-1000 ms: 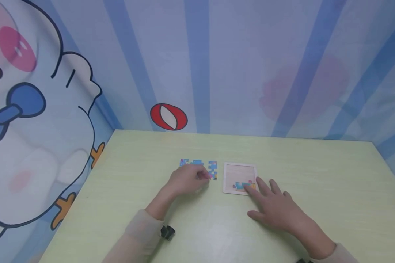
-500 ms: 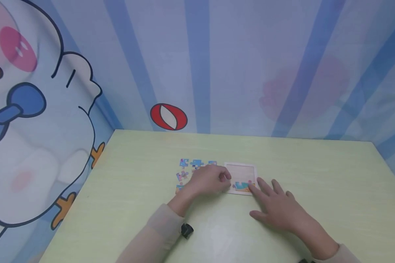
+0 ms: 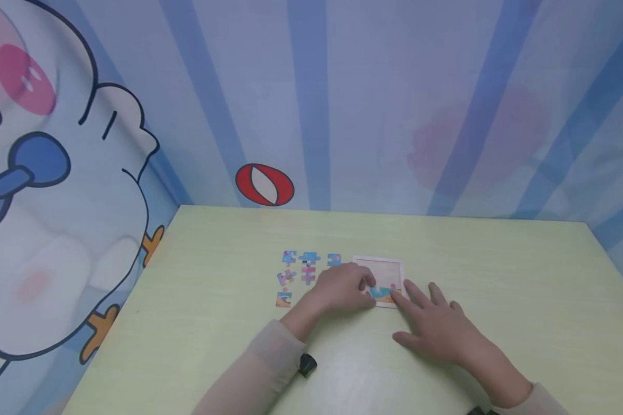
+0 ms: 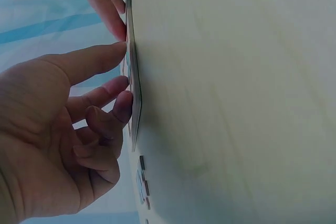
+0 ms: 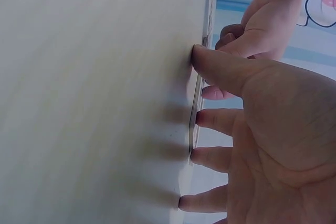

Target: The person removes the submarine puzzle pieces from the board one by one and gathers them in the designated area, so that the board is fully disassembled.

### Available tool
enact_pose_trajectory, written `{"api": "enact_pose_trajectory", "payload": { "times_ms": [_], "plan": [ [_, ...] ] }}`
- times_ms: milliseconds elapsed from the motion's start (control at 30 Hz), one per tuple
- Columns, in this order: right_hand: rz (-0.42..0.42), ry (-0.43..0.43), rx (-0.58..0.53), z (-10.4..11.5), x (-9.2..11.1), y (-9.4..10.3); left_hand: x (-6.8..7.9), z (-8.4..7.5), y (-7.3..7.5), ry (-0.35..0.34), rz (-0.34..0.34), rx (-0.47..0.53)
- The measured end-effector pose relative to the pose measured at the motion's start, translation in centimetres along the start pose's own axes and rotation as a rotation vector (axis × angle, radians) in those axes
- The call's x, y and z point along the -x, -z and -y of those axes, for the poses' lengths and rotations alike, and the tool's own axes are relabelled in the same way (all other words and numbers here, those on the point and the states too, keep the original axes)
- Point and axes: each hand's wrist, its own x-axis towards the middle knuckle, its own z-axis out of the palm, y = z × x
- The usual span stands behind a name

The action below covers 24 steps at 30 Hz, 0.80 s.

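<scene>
My left hand (image 3: 344, 286) is over the lower left part of a shallow square puzzle frame (image 3: 401, 268) in the head view. Its thumb and index finger pinch a jigsaw piece, mostly hidden by the hand. Joined blue-and-orange jigsaw pieces (image 3: 382, 295) lie along the frame's bottom edge. With fingers spread, my right hand (image 3: 438, 328) rests at the frame's right side, its index fingertip on the lower right piece. In the left wrist view the left thumb (image 4: 102, 59) reaches the thin frame edge (image 4: 135, 87). The right fingertips (image 5: 202, 116) meet its edge in the right wrist view.
Several loose jigsaw pieces lie left of the frame, among them a blue one (image 3: 309, 257), a pink one (image 3: 308, 274) and one with a wave picture (image 3: 283, 299). Behind the pale table (image 3: 498, 259) hangs a striped blue cloth (image 3: 373, 115).
My left hand has moved right from the loose pieces to the frame's lower left, uncovering several of the pieces. The right hand has stayed nearly still at the frame's right side.
</scene>
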Motion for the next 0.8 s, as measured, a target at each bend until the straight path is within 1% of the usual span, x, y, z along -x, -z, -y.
{"api": "enact_pose_trajectory", "payload": {
  "times_ms": [300,533,800],
  "plan": [
    [0.004,-0.006,-0.008,0.09,0.09,0.11,-0.14,-0.59,-0.04,0.024,0.007,-0.021],
    [0.001,0.003,-0.003,0.05,0.02,0.1,-0.29,-0.49,-0.28,0.027,-0.002,-0.031],
    [0.011,-0.006,-0.018,0.07,0.02,0.17,-0.29,-0.5,-0.55,0.029,-0.017,-0.035]
  ]
}}
